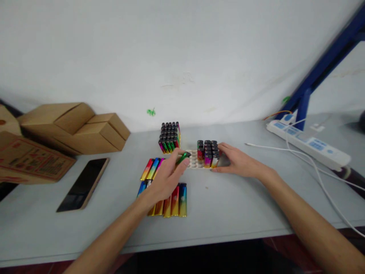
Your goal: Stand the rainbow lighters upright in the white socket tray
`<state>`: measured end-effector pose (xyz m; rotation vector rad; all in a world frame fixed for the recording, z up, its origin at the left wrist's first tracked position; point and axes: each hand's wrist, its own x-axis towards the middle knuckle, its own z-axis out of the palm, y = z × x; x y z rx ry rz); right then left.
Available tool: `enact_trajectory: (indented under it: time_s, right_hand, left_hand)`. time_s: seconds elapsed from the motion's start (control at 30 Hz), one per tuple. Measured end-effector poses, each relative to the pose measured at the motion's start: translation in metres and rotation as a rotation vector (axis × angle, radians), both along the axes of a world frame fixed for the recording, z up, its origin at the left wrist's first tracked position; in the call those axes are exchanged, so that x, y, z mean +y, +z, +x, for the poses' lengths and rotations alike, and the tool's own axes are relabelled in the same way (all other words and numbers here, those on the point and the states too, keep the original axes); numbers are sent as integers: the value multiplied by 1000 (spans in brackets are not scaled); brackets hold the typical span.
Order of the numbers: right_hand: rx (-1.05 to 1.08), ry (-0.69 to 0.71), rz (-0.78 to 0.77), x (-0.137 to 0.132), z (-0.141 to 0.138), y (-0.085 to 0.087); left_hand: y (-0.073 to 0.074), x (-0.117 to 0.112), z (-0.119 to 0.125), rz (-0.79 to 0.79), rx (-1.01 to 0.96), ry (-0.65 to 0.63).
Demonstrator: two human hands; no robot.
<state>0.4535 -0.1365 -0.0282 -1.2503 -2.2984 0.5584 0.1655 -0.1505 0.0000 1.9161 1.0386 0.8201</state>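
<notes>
My left hand [168,177] is closed on a green lighter [183,157], holding it tilted just left of a white tray [191,161] with round sockets. Several lighters [207,152] with black caps stand upright in the tray's right part. My right hand [238,163] rests against the tray's right side, fingers curved along the standing lighters. Under and beside my left hand, rainbow-coloured lighters [174,201] lie flat in rows on the grey table [228,205]. Behind them stands a full block of upright lighters [169,137].
A dark phone [84,183] lies flat at the left. Cardboard boxes [76,127] are stacked at the far left by the white wall. A white power strip [309,144] with cables and a blue metal post [303,102] are at the right.
</notes>
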Motion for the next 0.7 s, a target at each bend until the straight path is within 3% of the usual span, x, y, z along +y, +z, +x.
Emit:
enact_trajectory:
  time_s: [0.1, 0.2, 0.37, 0.7]
  right_hand:
    - [2, 8, 1, 0, 0, 0]
    - [2, 11, 8, 1, 0, 0]
    - [-3, 10, -4, 0, -2, 2]
    - [6, 13, -17, 0, -3, 4]
  left_hand:
    - [-4, 7, 2, -115, -230, -69]
    - [-2, 13, 5, -75, -314, -40]
    - [0, 24, 9, 54, -248, 29]
    - [-22, 33, 16, 77, -181, 87]
